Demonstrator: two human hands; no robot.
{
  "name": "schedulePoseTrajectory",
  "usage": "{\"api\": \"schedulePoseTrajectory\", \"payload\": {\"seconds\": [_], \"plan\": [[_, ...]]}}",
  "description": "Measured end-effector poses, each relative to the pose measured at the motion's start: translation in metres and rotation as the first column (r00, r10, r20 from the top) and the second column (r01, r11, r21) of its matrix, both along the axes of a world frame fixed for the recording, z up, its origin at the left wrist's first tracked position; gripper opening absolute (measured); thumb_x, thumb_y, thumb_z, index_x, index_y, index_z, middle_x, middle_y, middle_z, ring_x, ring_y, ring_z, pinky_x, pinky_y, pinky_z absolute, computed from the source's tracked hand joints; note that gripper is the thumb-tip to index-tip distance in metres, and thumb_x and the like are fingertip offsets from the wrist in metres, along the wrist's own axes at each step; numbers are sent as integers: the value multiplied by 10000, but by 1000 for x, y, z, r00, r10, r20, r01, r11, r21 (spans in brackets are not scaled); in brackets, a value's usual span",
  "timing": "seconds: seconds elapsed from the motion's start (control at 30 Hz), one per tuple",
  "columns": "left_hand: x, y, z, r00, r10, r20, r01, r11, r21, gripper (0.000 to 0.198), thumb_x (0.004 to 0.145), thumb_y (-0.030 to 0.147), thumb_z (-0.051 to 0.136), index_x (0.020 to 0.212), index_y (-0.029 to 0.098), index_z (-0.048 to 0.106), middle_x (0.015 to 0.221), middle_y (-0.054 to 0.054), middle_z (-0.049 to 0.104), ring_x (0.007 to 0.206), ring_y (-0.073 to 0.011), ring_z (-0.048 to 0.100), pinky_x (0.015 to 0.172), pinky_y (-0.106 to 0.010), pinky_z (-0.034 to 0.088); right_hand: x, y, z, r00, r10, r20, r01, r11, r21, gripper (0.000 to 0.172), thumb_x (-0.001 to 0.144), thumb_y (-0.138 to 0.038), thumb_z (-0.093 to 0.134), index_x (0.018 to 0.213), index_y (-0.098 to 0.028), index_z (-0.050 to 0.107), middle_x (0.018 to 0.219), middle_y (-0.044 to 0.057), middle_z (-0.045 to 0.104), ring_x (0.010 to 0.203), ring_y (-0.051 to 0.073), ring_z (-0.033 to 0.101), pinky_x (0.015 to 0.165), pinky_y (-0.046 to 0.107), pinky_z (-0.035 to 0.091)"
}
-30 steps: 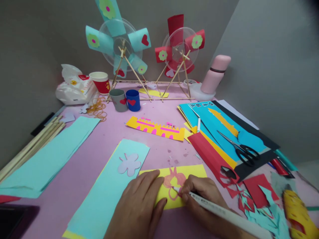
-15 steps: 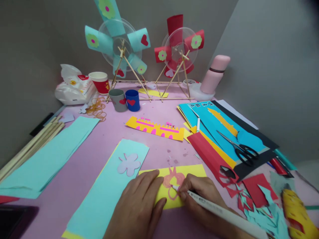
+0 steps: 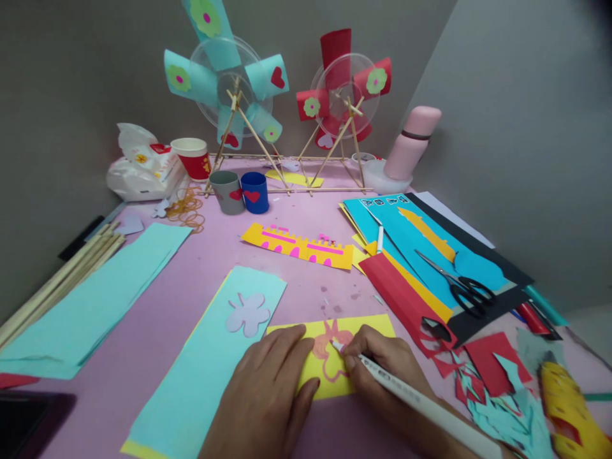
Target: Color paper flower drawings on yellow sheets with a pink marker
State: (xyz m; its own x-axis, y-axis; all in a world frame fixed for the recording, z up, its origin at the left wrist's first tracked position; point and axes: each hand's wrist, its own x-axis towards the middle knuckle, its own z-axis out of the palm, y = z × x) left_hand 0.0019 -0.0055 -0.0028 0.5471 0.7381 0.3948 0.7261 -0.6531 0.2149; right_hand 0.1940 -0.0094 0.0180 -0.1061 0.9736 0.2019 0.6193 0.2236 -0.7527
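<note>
Yellow paper (image 3: 375,326) lies under the flat, empty left hand (image 3: 272,389); right hand (image 3: 382,360) fingers pinch a marker (image 3: 415,401); weak pressing could let the paper slip and spoil the line.

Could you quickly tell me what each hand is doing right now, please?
Left hand: open, pressed flat on the yellow paper.
Right hand: closed around the white marker, tip on the paper.

Right hand (image 3: 382,366) inching white pen (image 3: 406,395) away from tabletop's near edge, tip climbing from lower to upper part of orange flower drawing (image 3: 325,357).
</note>
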Motion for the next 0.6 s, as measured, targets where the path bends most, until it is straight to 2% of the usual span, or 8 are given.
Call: {"api": "schedulePoseTrajectory", "payload": {"seconds": [0.27,0.5,0.6], "plan": [[1,1,0,1000,-6,3,6,1000,8,300,892,287,478,1165,182,548,1166,-83,611,1058,-238,573,841,-377,512,3,1,1,993,115,-35,-115,993,-18,162,761,-197,445,623,-194,528,508,2,590,419,114,543,425,192,397],[2,1,0,1000,1,7,-1,1000,-9,292,895,291,469,1163,209,548,1166,-71,615,1056,-230,579,848,-364,509,5,-1,2,990,122,-65,-126,990,-62,161,757,-200,440,631,-190,539,536,17,611,451,129,556,450,211,407],[1,0,-1,1000,-6,-1,6,1000,-6,298,890,291,479,1165,200,551,1168,-74,613,1054,-235,579,843,-373,513,5,-3,-2,991,61,-117,-70,995,-75,132,750,-206,450,633,-204,512,512,-10,564,429,121,512,421,206,383]]}}
